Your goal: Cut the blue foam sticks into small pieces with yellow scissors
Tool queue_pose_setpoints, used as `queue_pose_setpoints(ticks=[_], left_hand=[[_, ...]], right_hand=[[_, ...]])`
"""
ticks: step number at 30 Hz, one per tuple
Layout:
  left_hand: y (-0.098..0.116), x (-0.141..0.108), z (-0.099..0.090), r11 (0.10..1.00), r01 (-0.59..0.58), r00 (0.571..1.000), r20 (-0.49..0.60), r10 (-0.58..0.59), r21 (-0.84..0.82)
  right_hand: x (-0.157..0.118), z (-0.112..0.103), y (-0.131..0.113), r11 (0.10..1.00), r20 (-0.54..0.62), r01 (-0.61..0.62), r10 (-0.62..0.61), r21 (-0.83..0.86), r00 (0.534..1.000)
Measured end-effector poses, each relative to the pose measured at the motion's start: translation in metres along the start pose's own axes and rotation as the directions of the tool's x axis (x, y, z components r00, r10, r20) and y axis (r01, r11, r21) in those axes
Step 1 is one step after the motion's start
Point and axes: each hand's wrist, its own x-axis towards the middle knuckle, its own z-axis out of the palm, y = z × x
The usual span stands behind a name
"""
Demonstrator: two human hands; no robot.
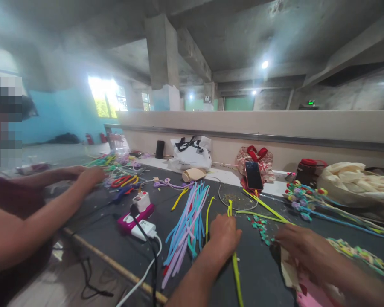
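Head cam: gripping yellow-green stem (236, 273) in L hand (224, 233), prob. to steady it, running toward worktop's (259, 279) near edge; with R hand (302, 244) near loose yellow stems (269, 207), grip can't tell (blur).

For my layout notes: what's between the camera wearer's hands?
Head view: small teal and red pieces and a yellow-green strand lie between left hand and right hand.
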Motion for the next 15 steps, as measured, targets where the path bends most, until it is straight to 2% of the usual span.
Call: queue_pose_setpoints(ticks=[2,4,6,9,12,15], left_hand=[[0.001,0.001,-0.002,1.0,-0.016,1.0,-0.003,0.016,-0.022],[-0.006,0.002,-0.011,0.999,0.014,0.999,-0.033,-0.015,-0.032],[-0.021,0.003,-0.026,0.993,0.116,0.988,-0.097,-0.117,-0.016],[-0.053,0.001,-0.048,0.956,0.291,0.94,-0.189,-0.283,0.018],[-0.079,-0.002,-0.056,0.927,0.373,0.92,-0.145,-0.365,0.034],[-0.094,-0.004,-0.048,0.916,0.4,0.914,-0.09,-0.397,0.029]], right_hand=[[0.009,-0.005,-0.003,0.996,0.025,0.054,-0.056,0.071,0.998],[0.017,-0.008,-0.008,0.991,0.011,0.049,-0.051,0.128,0.999],[0.024,-0.008,-0.019,0.985,0.004,0.055,-0.056,0.165,0.998],[0.035,-0.004,-0.045,0.98,0.011,0.08,-0.084,0.184,0.996],[0.052,0.003,-0.078,0.982,0.086,0.085,-0.101,0.17,0.991],[0.079,0.014,-0.108,0.977,0.144,0.096,-0.125,0.188,0.982]])
